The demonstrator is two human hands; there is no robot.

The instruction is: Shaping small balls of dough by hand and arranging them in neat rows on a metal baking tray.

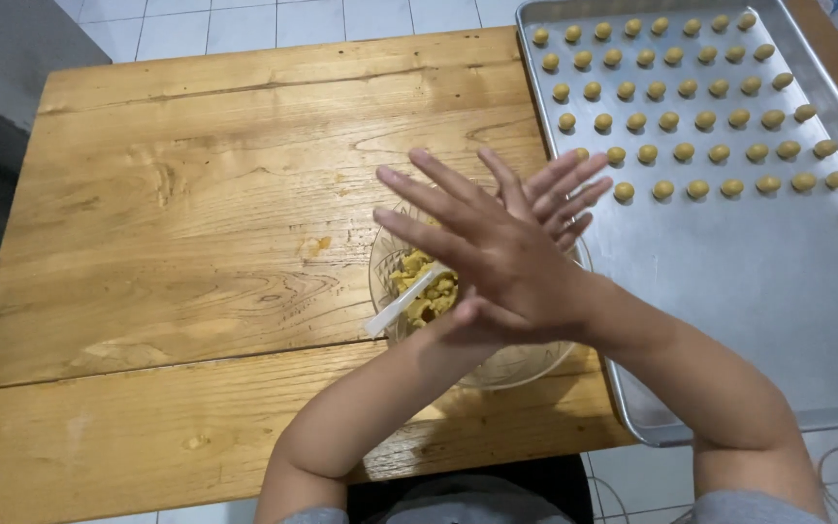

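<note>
My two hands are crossed and pressed palm to palm above a clear glass bowl (521, 374). My right hand (497, 257) lies on top, fingers spread and pointing up-left. Beneath it, my left hand (564, 189) shows only its spread fingers, pointing up-right, with a ring on one. Anything between the palms is hidden. The bowl holds crumbly yellow dough (409, 270), and a white utensil handle (395, 311) sticks out to its left. To the right lies a metal baking tray (729, 291) with several small yellow dough balls (669, 121) set in rows across its far half.
Bowl and tray rest on a wooden plank table (196, 213); the tray overhangs the table's right and near edges. A few dough crumbs (317, 245) lie left of the bowl. White floor tiles (244, 24) show beyond the far edge.
</note>
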